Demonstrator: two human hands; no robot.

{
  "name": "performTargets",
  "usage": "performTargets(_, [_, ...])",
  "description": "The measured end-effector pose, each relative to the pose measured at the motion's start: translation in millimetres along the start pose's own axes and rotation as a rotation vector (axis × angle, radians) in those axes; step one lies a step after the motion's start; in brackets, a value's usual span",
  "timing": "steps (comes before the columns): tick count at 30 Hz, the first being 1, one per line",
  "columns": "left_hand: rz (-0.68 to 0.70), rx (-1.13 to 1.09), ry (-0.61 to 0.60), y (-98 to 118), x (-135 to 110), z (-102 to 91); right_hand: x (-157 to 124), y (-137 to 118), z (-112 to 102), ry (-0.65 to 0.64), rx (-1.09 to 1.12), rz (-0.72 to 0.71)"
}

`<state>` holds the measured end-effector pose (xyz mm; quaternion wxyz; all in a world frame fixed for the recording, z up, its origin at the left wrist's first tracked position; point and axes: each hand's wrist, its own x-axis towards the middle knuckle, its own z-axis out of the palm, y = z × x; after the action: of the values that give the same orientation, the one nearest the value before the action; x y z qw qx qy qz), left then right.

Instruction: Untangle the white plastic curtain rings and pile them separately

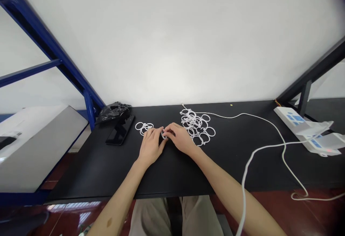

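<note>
My left hand (151, 146) and my right hand (179, 137) meet at the middle of the black table (231, 164), fingers pinched together on a small white ring (163, 135) between them. A heap of several white rings (196, 126) lies just right of my right hand. A smaller cluster of white rings (144, 127) lies just beyond my left hand.
A black phone (120, 131) and a crumpled black bag (113, 111) lie at the left. A white cable (269, 146) runs across the right side to white power strips (309, 132). A white wall stands behind. Blue frame bars (54, 56) rise at left.
</note>
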<state>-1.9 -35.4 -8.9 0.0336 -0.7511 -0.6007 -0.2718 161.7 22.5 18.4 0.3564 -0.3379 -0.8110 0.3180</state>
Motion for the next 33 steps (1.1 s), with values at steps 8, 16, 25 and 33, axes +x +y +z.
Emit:
performTargets(8, [0.028, 0.000, -0.064, 4, 1, -3.4, 0, -1, -3, -0.001, -0.151, -0.046])
performTargets(16, [-0.206, 0.121, 0.158, 1, 2, -2.9, 3, 7, -5, 0.168, -0.217, 0.007])
performTargets(25, [-0.518, 0.206, 0.140, -1, 3, 0.7, 7, 36, -42, 0.397, -0.777, 0.399])
performTargets(33, [-0.415, 0.189, 0.188, -1, 3, 2.1, 5, 41, -50, 0.358, -0.821, 0.393])
